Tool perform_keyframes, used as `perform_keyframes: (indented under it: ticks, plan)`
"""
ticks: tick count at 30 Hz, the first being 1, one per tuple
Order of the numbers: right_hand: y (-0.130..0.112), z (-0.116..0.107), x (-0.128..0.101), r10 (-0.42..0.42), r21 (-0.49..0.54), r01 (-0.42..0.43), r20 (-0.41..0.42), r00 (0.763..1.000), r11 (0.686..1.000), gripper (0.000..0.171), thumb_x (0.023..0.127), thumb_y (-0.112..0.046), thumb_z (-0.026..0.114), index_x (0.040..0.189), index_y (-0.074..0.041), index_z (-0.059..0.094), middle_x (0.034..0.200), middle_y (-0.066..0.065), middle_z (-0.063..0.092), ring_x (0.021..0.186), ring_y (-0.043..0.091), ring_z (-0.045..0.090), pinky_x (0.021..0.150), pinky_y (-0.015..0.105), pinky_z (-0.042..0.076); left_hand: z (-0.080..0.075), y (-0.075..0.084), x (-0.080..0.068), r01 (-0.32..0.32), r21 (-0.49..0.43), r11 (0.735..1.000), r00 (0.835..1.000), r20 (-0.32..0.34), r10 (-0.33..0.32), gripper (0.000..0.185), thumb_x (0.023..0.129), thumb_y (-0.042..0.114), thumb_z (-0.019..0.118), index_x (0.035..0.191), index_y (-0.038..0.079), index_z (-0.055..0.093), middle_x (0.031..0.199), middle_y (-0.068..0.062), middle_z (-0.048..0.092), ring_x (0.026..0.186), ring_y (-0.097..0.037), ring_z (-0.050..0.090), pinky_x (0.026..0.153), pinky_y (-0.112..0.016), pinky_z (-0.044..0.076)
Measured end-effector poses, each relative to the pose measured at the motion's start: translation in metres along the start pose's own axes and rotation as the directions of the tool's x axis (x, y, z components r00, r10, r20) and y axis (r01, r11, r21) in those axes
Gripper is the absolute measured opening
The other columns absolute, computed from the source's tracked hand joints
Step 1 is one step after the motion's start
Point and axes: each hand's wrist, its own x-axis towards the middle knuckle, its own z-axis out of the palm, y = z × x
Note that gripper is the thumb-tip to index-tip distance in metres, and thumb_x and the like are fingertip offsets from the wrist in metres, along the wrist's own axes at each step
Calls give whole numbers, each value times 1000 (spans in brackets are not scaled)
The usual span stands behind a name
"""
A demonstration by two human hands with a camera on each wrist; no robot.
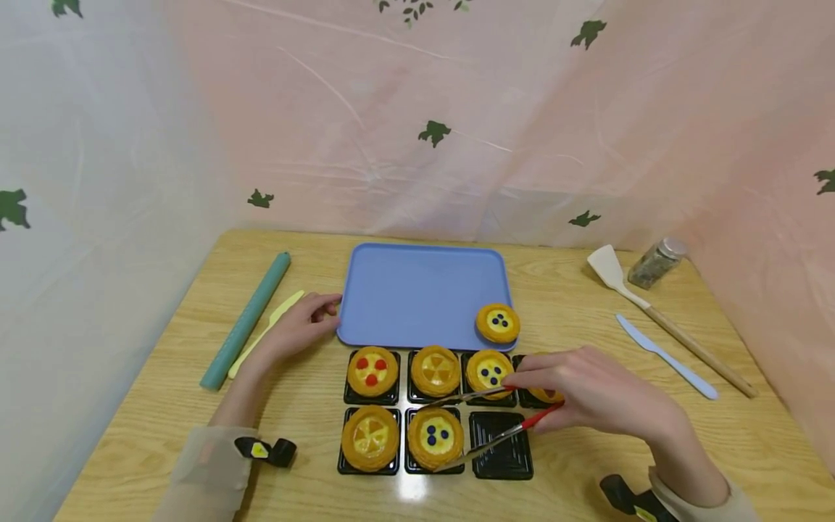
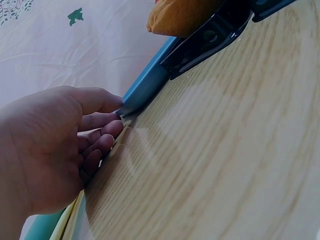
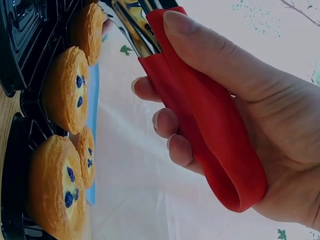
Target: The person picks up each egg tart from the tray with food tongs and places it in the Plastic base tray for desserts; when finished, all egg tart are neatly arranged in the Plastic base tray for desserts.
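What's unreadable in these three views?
- Head view: the tart in the top-right black cup is mostly covered by the right hand; its topping is unclear.
- Head view: contents of the jar are too small to identify.
- Left wrist view: whether the left hand presses the blue tray edge or only touches it.

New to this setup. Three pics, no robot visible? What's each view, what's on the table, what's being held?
No machine here: a person works bare-handed, with cameras on the head and each wrist. The big picture is the head view; the other two look along each hand. The right hand has red-handled tongs in its grip, over black cups holding tarts. The left hand rests at the edge of the blue tray, where one blueberry tart sits. One black cup is empty. Also on the wooden table: a green rolling pin, spatula, knife and jar.
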Motion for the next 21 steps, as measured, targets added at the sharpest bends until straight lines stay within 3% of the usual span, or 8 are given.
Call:
perform_keyframes:
  ticks: [9,21]
  plan:
    - [0,0,0,19,-21,-19,13,1000,1000,53,81,-49,82,129,-30,71,123,-9,72,72,-6,53,61,16,42,0,0,1,-2,4,1000,1000,-1,2,50,101,20,63,146,-1,54,109,-12,61,92,-19,50,82,-33,42]
    - [-1,1,1,40,-21,-40,43,998,999,54,79,-43,86,130,-32,71,125,-9,72,72,-5,53,57,15,36,0,0,0,-3,5,1000,1000,-2,3,50,101,19,63,146,-1,54,110,-13,62,92,-20,51,82,-33,42]
